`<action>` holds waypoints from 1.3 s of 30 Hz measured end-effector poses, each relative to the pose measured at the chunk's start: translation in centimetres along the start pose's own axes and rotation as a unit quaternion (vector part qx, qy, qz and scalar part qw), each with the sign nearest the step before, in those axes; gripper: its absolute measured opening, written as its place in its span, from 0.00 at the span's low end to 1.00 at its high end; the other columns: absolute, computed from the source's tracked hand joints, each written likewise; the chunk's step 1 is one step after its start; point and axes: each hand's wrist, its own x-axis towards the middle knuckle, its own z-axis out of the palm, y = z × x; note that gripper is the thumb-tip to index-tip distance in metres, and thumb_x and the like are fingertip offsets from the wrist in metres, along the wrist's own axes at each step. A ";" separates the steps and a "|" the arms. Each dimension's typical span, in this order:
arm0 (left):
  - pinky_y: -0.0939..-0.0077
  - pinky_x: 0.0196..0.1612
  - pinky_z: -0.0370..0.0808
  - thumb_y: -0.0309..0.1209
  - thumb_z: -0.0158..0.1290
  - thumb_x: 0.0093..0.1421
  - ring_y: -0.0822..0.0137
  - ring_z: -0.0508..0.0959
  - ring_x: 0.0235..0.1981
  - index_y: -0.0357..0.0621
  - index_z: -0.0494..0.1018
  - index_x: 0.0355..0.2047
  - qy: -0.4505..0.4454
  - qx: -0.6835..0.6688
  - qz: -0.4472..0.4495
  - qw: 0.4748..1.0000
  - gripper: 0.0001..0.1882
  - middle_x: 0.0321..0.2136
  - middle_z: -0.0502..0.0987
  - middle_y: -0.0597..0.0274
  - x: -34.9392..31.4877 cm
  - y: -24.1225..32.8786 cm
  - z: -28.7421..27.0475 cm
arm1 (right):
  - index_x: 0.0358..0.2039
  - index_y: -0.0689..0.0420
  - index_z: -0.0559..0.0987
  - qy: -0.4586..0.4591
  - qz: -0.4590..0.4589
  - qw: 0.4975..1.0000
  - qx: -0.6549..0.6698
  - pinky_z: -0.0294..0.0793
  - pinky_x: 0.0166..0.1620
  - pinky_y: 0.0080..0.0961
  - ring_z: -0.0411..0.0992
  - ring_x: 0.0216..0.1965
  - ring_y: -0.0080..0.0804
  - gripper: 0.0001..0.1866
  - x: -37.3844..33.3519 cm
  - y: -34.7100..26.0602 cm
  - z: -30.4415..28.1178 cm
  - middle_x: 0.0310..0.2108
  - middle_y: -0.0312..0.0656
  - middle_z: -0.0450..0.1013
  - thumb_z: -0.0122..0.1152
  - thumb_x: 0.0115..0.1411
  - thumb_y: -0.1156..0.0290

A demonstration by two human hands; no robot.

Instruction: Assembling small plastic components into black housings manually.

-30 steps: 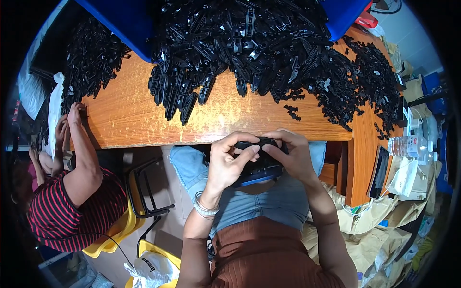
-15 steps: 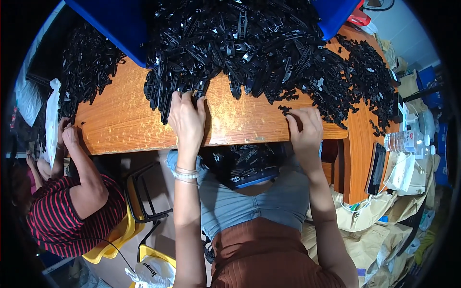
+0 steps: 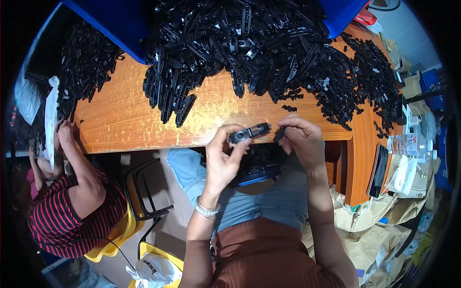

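My left hand pinches a long black plastic part with a shiny grey face, above the table's front edge. Just to its right, the fingertips of my right hand are closed on a small black plastic piece. A narrow gap separates the two parts. A big heap of similar long black parts covers the back of the wooden table. Toward the right spreads a pile of small black pieces, with a few loose ones near my right hand.
Blue bins tip over the heap. Further black parts lie at left, where a co-worker in a striped shirt sits. A phone and plastic bottles are at right. Between my thighs rests a blue container of dark parts.
My left hand has come from the heap toward me and rightward, now with a long black part. My right hand has lifted a small piece off the table and moved slightly closer to the left.
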 end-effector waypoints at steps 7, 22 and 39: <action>0.86 0.31 0.76 0.14 0.54 0.54 0.75 0.78 0.26 0.30 0.69 0.40 -0.038 -0.066 -0.021 0.997 0.12 0.28 0.76 0.60 -1.1 0.9 1.0 | 0.38 0.67 0.78 0.010 -0.079 0.983 -0.167 0.69 0.27 0.11 0.71 0.26 0.21 0.10 -1.5 -0.3 1.6 0.28 0.42 0.72 0.53 0.55 0.86; 0.87 0.33 0.75 0.11 0.54 0.53 0.76 0.78 0.29 0.32 0.68 0.45 -0.111 -0.327 -0.053 0.937 0.18 0.30 0.77 0.58 -1.5 1.1 1.0 | 0.33 0.66 0.78 0.041 -0.129 0.971 -0.199 0.72 0.37 0.18 0.74 0.34 0.26 0.07 -2.4 -0.4 3.2 0.33 0.42 0.74 0.56 0.53 0.85; 0.88 0.29 0.76 0.14 0.54 0.54 0.75 0.79 0.27 0.34 0.69 0.37 -0.069 -0.191 -0.079 0.976 0.10 0.27 0.77 0.59 -1.8 0.7 0.4 | 0.41 0.65 0.77 0.025 -0.004 0.977 -0.211 0.72 0.35 0.16 0.74 0.32 0.22 0.13 -3.6 1.2 2.5 0.32 0.42 0.75 0.59 0.53 0.84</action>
